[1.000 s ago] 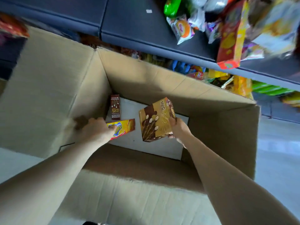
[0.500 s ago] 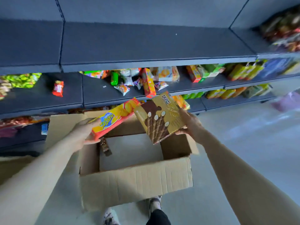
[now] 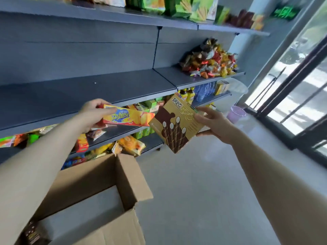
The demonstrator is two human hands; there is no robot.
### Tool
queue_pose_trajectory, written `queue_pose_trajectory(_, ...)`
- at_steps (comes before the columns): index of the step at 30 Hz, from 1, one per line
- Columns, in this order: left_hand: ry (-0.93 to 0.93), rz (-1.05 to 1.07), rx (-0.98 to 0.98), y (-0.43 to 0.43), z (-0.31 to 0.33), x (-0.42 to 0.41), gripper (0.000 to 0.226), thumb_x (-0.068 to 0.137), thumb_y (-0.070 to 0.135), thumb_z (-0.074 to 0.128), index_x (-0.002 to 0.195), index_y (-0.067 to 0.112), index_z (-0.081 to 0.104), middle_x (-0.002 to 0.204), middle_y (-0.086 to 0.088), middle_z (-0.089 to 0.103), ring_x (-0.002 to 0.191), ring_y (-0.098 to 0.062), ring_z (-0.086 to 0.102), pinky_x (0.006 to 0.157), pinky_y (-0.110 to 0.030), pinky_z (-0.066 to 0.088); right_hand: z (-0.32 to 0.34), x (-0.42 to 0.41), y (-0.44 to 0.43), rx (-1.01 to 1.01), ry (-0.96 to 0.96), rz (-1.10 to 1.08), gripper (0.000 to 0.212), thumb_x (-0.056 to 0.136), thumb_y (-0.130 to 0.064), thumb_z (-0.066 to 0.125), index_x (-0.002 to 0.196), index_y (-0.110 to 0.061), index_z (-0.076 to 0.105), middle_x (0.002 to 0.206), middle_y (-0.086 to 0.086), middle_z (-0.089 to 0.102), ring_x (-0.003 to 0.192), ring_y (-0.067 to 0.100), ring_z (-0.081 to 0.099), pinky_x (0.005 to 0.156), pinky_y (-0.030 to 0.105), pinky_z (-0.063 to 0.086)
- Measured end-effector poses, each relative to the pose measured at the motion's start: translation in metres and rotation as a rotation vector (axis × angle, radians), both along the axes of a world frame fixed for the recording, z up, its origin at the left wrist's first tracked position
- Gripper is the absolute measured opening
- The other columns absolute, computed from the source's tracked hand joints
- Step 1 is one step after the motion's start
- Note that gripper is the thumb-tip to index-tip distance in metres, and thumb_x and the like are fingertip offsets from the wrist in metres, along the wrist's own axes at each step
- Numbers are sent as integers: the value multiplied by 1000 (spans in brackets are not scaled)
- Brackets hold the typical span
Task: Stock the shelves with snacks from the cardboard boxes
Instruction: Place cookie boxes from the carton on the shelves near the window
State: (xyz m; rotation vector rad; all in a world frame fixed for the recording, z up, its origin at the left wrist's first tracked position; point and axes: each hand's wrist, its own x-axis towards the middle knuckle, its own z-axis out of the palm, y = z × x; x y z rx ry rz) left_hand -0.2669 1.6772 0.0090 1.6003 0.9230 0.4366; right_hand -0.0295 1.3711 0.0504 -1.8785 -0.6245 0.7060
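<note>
My left hand [image 3: 92, 112] grips one end of a long yellow and red cheese snack box [image 3: 127, 117], held level in front of the dark grey middle shelf [image 3: 70, 96]. My right hand [image 3: 214, 124] holds a tan and brown chocolate wafer-stick box [image 3: 175, 124] by its right edge, tilted, just right of the yellow box. Both boxes hang in the air above the open cardboard box [image 3: 99, 191] on the floor. One small brown snack box [image 3: 32, 234] lies inside it at the lower left.
A heap of wrapped candies [image 3: 208, 61] sits on the right shelf section. Green boxes [image 3: 177, 6] line the top shelf. Lower shelves hold mixed snack packets [image 3: 131, 144]. A purple bin [image 3: 237, 114] stands by the window at right. Grey floor [image 3: 203, 191] lies beyond the box.
Both hands have lifted their snack boxes out of the cardboard box and up to the height of the middle shelf. My view has swung upward and to the right.
</note>
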Motion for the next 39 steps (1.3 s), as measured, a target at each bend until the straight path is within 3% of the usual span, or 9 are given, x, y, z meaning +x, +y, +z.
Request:
queue_pose_trajectory(4, -55, -83, 133, -30, 43, 125, 17, 82, 21, 79, 95, 23, 68, 98, -9, 65, 80, -24, 63, 76, -43, 58, 38, 101, -57, 58, -15, -70, 46, 84, -27, 75, 129, -26, 62, 121, 17, 65, 101, 27, 72, 73, 45, 62)
queue_pose_trajectory(7, -104, -131, 230, -49, 72, 209, 21, 82, 22, 79, 98, 20, 67, 91, -4, 67, 71, -17, 61, 59, -25, 54, 61, 169, -86, 93, -31, -128, 43, 86, -24, 76, 127, -29, 63, 124, 21, 63, 98, 30, 73, 72, 44, 62)
queue_pose_trajectory(13, -184, -112, 341, -56, 117, 341, 31, 66, 50, 83, 88, 39, 64, 92, 3, 67, 91, -27, 70, 79, -53, 59, 82, 281, -99, 194, -97, -220, 41, 88, -22, 74, 127, -27, 63, 120, 19, 65, 95, 26, 74, 67, 39, 62)
queue_pose_trajectory(19, -359, -93, 370, -51, 162, 496, 24, 78, 39, 81, 92, 30, 63, 87, 4, 58, 93, -30, 66, 81, -53, 58, 112, 421, -87, 232, -177, -227, 37, 90, -17, 72, 126, -24, 64, 112, 20, 69, 90, 29, 74, 64, 37, 62)
queue_pose_trajectory(22, -421, -76, 393, -34, 186, 576, 30, 62, 57, 79, 82, 42, 63, 99, -5, 65, 96, -33, 67, 81, -54, 58, 137, 497, -78, 257, -228, -225, 40, 91, -18, 71, 129, -21, 62, 109, 18, 72, 94, 28, 74, 68, 42, 62)
queue_pose_trajectory(26, -512, -44, 340, -22, 218, 673, 26, 73, 45, 81, 87, 36, 61, 112, -5, 64, 102, -27, 67, 72, -42, 62, 168, 591, -67, 316, -267, -264, 41, 91, -20, 70, 132, -20, 60, 113, 22, 69, 97, 28, 73, 70, 43, 62)
queue_pose_trajectory(29, -523, -26, 338, -16, 229, 737, 41, 57, 60, 78, 87, 38, 62, 100, 6, 61, 102, -27, 67, 83, -50, 59, 178, 654, -56, 367, -268, -287, 40, 92, -22, 70, 131, -21, 60, 114, 21, 69, 95, 25, 74, 67, 40, 62)
queue_pose_trajectory(32, -535, 14, 366, -13, 231, 800, 39, 72, 48, 80, 100, 27, 63, 91, 8, 53, 99, -25, 63, 82, -49, 59, 184, 718, -40, 418, -273, -293, 30, 93, -23, 69, 122, -27, 63, 114, 21, 68, 94, 25, 74, 66, 39, 62)
queue_pose_trajectory(39, -557, 222, 398, 4, 237, 922, 50, 65, 59, 77, 105, 32, 62, 107, 3, 63, 99, -21, 66, 84, -48, 58, 197, 876, -1, 476, -311, -213, 32, 95, -23, 66, 127, -23, 62, 106, 16, 68, 100, 28, 71, 70, 44, 63)
